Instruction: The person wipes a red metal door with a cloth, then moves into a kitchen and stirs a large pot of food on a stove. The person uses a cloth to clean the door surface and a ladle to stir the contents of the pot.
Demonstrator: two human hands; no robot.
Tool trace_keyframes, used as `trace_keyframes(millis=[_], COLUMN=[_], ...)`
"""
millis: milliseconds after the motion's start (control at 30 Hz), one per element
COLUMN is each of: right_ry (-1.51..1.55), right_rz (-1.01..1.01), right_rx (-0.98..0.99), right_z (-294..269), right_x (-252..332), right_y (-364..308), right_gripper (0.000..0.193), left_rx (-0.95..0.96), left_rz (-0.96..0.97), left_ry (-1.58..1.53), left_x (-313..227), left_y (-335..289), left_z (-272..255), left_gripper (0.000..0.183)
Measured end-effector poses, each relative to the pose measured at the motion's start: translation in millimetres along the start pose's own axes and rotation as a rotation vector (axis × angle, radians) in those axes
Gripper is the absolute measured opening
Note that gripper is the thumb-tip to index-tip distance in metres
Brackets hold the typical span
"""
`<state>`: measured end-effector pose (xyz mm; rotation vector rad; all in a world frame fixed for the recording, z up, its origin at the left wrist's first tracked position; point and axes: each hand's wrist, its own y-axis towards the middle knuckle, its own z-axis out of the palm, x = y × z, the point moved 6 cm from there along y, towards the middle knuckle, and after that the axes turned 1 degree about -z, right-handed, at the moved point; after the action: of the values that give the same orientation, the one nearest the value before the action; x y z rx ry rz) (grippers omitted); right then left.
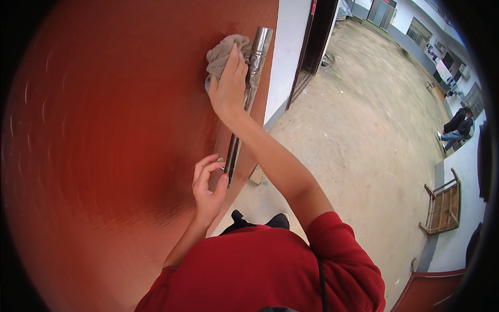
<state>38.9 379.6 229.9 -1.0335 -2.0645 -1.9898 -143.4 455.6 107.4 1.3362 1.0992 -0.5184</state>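
A long metal pull handle (261, 41) runs along the edge of a red door (114, 125), shiny at its upper end and darker lower down. Beside that upper end, my right hand (228, 91) presses a crumpled grey-beige cloth (223, 54) with its fingers, against the door and the handle's side. Lower down, my left hand (208, 187) is at the bottom part of the handle. Its fingers are bent but apart, with the thumb and fingertips close to the metal and a small shiny fitting (221, 164) there. Whether they touch it is hard to tell.
A dark doorway (312, 47) opens in the white wall past the door's edge. Concrete ground (364, 140) stretches to the right, with a small block (257, 175) by the door. A wooden bench (444, 204) leans at the right wall; people (457, 127) are farther off.
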Motion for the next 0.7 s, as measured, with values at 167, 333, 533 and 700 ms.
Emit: trace_keyframes(millis=[167, 333, 533, 700], right_ry=[0.095, 0.548, 0.612, 0.68], right_rz=[0.151, 0.672, 0.632, 0.516], right_rx=[0.284, 0.604, -0.186, 0.045], right_z=[16, -23, -113, -33], right_x=[7, -38, -141, -203], right_y=[-131, -202, -81, -2], right_gripper=[0.082, 0.073, 0.051, 0.042], left_rx=[-0.258, -0.261, -0.026, 0.014], left_rz=[0.077, 0.227, -0.015, -0.101], left_ry=[-0.014, -0.003, 0.192, 0.241], left_x=[21, 24, 68, 96], left_y=[6, 36, 54, 70], left_z=[-14, 10, 64, 85], left_gripper=[0.018, 0.022, 0.044, 0.048])
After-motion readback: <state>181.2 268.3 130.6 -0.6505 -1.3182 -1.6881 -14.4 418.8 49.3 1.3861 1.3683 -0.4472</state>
